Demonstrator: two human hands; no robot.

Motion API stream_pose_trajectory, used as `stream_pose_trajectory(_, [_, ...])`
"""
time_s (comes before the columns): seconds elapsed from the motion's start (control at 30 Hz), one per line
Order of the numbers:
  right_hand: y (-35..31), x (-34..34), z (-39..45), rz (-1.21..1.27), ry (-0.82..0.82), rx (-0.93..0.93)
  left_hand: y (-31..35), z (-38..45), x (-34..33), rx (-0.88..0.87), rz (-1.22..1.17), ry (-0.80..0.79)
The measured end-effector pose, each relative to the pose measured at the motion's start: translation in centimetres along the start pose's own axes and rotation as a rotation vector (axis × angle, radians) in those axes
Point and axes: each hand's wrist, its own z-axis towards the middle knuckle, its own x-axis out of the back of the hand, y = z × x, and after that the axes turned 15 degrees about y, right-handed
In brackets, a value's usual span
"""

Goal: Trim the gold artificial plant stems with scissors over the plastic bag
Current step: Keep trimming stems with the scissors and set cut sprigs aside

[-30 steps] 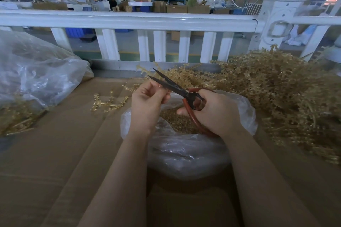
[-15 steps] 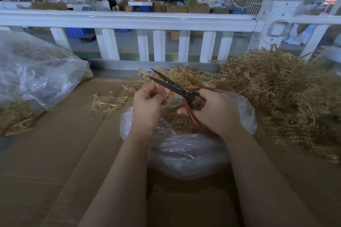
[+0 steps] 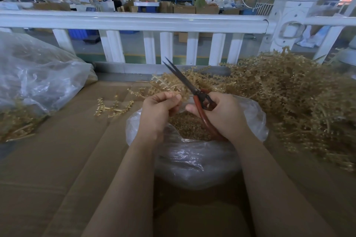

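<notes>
My right hand [image 3: 221, 114] grips red-handled scissors [image 3: 192, 90] over the open clear plastic bag [image 3: 192, 161]; the dark blades are together and point up and to the left. My left hand [image 3: 159, 111] has its fingers curled, fingertips pinched close to the blades; what it pinches is too small to make out. Gold trimmings [image 3: 188, 127] fill the bag between my hands. A gold stem [image 3: 165, 82] lies just behind my left hand.
A big heap of gold plant stems [image 3: 289, 98] lies at the right. One loose gold sprig [image 3: 112, 108] rests on the cardboard surface [image 3: 67, 159]. A large clear bag [image 3: 38, 79] with gold stems sits at the left. A white railing [image 3: 134, 23] runs behind.
The scissor blades have shut and swung upward, from lying across my left hand to pointing up-left. My left hand has dropped slightly and stays pinched.
</notes>
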Motion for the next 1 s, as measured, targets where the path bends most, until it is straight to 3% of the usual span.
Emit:
stream_pose_trajectory(0.13, [-0.39, -0.05, 0.27, 0.212, 0.006, -0.077, -0.23, -0.46, -0.51, 0.023, 0.095, -0.085])
stream_pose_trajectory(0.47, [-0.19, -0.21, 0.83, 0.262, -0.043, -0.206, 0.08, -0.8, -0.92, 0.076, 0.01, -0.136])
stream_pose_trajectory(0.73, [-0.3, -0.03, 0.61, 0.2, -0.047, -0.135, 0.19, -0.68, -0.92, -0.005, -0.024, -0.071])
stream_pose_trajectory(1.0, [-0.06, 0.2, -0.09, -0.143, -0.066, 0.061, 0.11, -0.28, -0.58, -0.06, -0.105, 0.059])
